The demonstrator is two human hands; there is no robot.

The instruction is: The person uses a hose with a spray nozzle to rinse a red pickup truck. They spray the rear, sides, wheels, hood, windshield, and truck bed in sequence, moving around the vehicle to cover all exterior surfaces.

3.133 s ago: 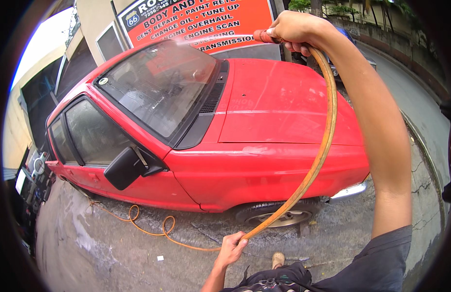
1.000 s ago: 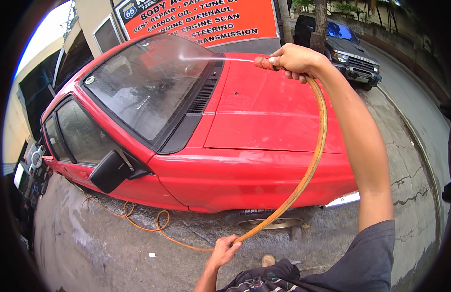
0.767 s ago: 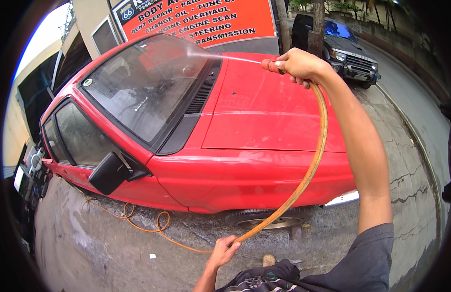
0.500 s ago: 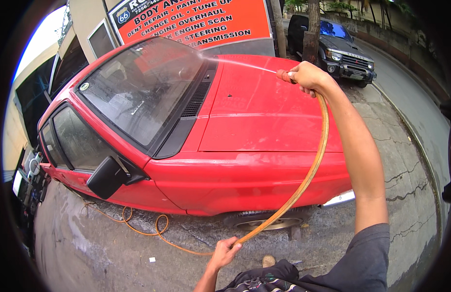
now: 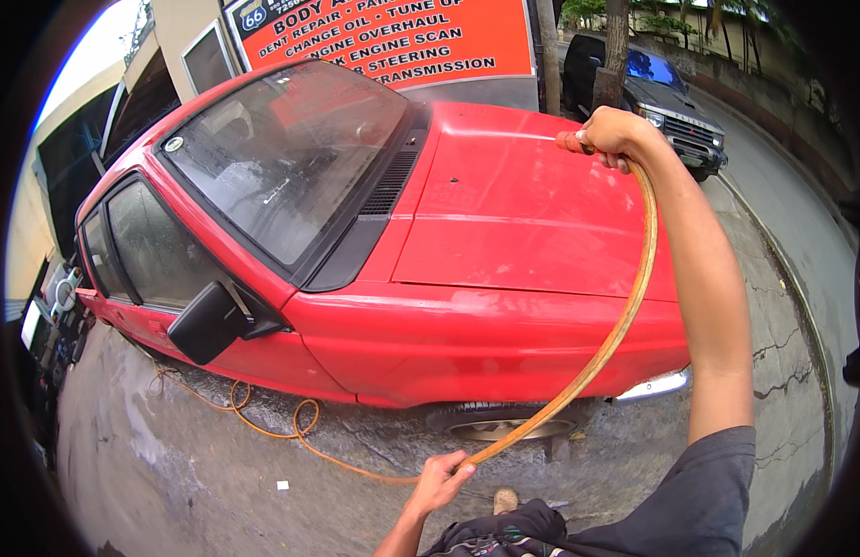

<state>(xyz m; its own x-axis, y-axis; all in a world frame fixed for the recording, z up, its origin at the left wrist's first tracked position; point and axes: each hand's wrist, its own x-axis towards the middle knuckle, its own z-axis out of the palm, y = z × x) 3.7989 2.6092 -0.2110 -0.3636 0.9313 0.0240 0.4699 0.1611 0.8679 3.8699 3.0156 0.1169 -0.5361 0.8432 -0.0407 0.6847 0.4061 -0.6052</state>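
Note:
My right hand (image 5: 617,137), arm stretched forward, grips a red spray nozzle (image 5: 573,142) above the far side of a red car's hood (image 5: 504,200). A faint pale streak lies just left of the nozzle tip; whether it is water I cannot tell. From that hand an orange hose (image 5: 625,325) curves down past the fender to my left hand (image 5: 442,480), which is closed around it low in front of me. Beyond the left hand the hose runs along the wet ground in loops. The windshield (image 5: 281,158) has a dusty film.
A black side mirror (image 5: 208,322) sticks out toward me from the car door. The front wheel (image 5: 509,422) sits under the fender. Behind the hood stand a tree trunk (image 5: 612,56) and a dark parked SUV (image 5: 676,111). A red sign (image 5: 393,46) hangs on the wall.
The long water jet that reached the windshield base no longer shows. My right hand and the nozzle have shifted slightly right in view; my left hand keeps its hold on the hose.

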